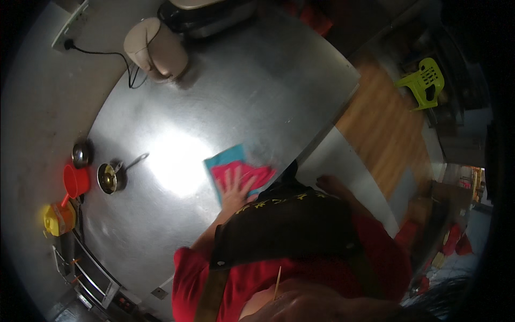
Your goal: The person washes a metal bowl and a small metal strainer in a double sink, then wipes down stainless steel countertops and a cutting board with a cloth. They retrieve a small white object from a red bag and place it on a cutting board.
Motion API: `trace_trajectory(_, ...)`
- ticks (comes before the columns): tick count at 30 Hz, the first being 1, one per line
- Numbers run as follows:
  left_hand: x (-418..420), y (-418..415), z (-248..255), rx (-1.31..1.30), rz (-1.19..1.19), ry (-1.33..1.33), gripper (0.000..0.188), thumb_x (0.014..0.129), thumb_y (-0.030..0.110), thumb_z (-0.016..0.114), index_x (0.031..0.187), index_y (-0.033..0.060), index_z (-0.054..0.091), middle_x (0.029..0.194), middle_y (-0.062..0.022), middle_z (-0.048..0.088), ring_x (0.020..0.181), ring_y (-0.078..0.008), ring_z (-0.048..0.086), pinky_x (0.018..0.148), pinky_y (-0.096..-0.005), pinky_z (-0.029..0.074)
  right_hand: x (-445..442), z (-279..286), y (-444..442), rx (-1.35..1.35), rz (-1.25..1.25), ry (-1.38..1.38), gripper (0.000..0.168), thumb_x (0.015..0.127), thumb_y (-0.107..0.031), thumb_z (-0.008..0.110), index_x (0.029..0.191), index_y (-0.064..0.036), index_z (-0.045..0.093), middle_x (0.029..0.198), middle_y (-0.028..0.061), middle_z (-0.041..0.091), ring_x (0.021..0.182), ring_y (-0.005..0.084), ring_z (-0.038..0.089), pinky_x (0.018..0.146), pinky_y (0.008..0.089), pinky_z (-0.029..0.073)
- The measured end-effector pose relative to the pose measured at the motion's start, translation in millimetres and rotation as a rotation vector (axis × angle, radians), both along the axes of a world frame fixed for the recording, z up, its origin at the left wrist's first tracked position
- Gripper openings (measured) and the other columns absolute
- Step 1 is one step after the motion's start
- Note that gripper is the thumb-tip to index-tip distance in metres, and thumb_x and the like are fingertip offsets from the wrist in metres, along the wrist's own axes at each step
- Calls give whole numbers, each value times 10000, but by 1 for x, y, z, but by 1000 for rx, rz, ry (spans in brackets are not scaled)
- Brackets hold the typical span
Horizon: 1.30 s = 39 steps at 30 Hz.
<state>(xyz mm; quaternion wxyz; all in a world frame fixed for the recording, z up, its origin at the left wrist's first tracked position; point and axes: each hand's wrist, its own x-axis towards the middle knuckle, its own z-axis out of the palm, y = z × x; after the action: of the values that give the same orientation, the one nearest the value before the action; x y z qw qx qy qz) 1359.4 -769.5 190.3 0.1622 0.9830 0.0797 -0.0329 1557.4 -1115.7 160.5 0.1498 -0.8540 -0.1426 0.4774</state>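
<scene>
My left hand (234, 192) lies with fingers spread over a pink and teal cloth (227, 155), pressing it to the stainless steel table (257, 100) near its front edge. The pink part (257, 174) is bunched under my fingers, and the teal part spreads flat around it. Whether this is one cloth or two, I cannot tell. My right hand (330, 185) hangs in shadow beside my dark apron (285, 233), off the table. Nothing shows in it, and its fingers are too dark to make out.
A beige appliance (157, 50) with a black cord stands at the back left, near a black cooker (205, 20). Along the left edge are a metal bowl (81, 155), a pot with a ladle (108, 179), a red scoop (75, 181) and a yellow jug (59, 219). A green plastic chair (424, 84) stands at right.
</scene>
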Motion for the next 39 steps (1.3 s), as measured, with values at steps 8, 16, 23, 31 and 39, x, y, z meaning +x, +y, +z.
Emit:
trace_trajectory(8,71,31,-15,273,725,219,745,833,665,408,1433,237,302,1514,-214,8,1355,-504,-7,989,-718,38,88,-109,-167,-114,650,-266,364,909,-262,528,1139,10,595,1098,203,612,918,301,606,828,376,468)
trace_trajectory(16,319,-97,2,216,354,-55,595,890,545,394,1419,287,308,1506,-201,114,1373,-449,49,1008,-706,-9,122,-93,-251,-220,486,-199,305,938,-246,479,1048,-1,623,1079,174,606,948,302,584,824,410,472)
trace_trajectory(23,220,-104,3,155,208,11,607,871,567,436,1411,314,322,1510,-165,135,1377,-425,85,1036,-669,12,142,-99,-229,81,206,-161,83,831,-86,592,782,-21,612,822,111,616,771,246,596,710,325,489)
trace_trajectory(31,289,91,-20,220,1015,47,667,884,611,340,1448,274,229,1514,-203,57,1348,-514,34,977,-727,71,135,-133,-237,-99,672,-377,101,766,-56,645,717,-23,563,778,119,587,762,259,590,607,383,497)
trace_trajectory(39,548,111,-15,65,872,53,493,957,439,267,1438,339,234,1527,-142,87,1395,-395,15,1014,-688,8,130,-92,-228,-21,290,-346,99,825,-124,559,849,-36,598,909,136,614,867,308,597,697,407,516)
